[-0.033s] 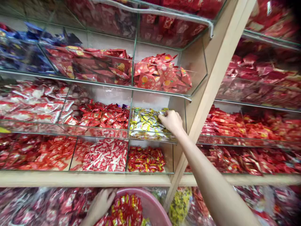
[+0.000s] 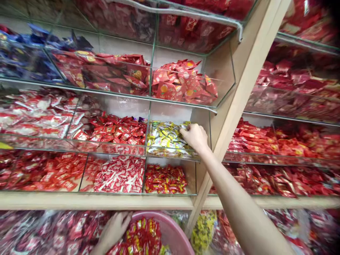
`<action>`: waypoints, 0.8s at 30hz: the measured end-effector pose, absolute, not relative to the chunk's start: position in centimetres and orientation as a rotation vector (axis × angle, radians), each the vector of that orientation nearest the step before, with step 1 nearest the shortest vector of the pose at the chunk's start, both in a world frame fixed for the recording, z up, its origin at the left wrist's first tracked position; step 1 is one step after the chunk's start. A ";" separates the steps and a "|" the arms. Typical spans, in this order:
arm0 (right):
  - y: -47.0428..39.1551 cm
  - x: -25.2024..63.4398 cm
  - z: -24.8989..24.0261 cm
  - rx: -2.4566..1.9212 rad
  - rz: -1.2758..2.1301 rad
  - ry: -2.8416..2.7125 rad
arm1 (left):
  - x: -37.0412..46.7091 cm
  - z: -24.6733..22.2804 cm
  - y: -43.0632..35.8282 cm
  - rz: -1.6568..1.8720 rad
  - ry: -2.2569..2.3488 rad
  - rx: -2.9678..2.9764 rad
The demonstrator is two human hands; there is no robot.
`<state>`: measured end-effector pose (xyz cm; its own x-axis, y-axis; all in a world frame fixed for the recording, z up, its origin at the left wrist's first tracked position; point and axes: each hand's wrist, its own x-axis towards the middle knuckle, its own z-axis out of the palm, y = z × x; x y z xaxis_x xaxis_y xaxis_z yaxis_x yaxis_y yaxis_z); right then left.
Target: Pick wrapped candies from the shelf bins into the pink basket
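My right hand [image 2: 196, 138] reaches into a glass-fronted compartment of yellow-and-white wrapped candies [image 2: 166, 134]. Its thumb and fingers are bent together at the right side of the pile; whatever lies between them is hidden. Low in the view, my left hand [image 2: 114, 228] rests on the left rim of a pink basin [image 2: 177, 230], fingers curled over the edge. Inside the basin are red-and-yellow wrapped candies [image 2: 145, 233], with a few yellow-and-white ones at the lower right.
A thin glass front wall [image 2: 172, 151] stands below my right wrist. Right of it rises a wooden upright [image 2: 247, 81]. Red packets [image 2: 183, 83] fill the shelf above, red-and-yellow candies [image 2: 166, 180] the bin below. Bagged sweets [image 2: 66, 230] lie beneath the wooden ledge [image 2: 92, 202].
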<state>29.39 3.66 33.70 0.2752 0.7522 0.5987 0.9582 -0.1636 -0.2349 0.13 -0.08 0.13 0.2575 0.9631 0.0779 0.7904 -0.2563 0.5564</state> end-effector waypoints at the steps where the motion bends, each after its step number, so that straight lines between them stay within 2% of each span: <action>1: 3.3 29.1 33.8 -1.993 -0.518 -1.509 | 0.2 0.2 -0.2 0.566 1.605 2.123; 7: 2.2 28.0 34.2 -2.084 -0.676 -1.453 | 0.4 0.5 -0.5 0.537 1.619 2.130; 24: 2.5 28.9 33.8 -2.143 -0.546 -1.576 | 0.4 0.6 -0.7 0.522 1.646 2.140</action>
<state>28.86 2.49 33.82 0.2790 0.7920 0.5430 0.9582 -0.2668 -0.1031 0.43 -0.66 0.61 0.2414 0.9688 0.0558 0.8240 -0.2350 0.5156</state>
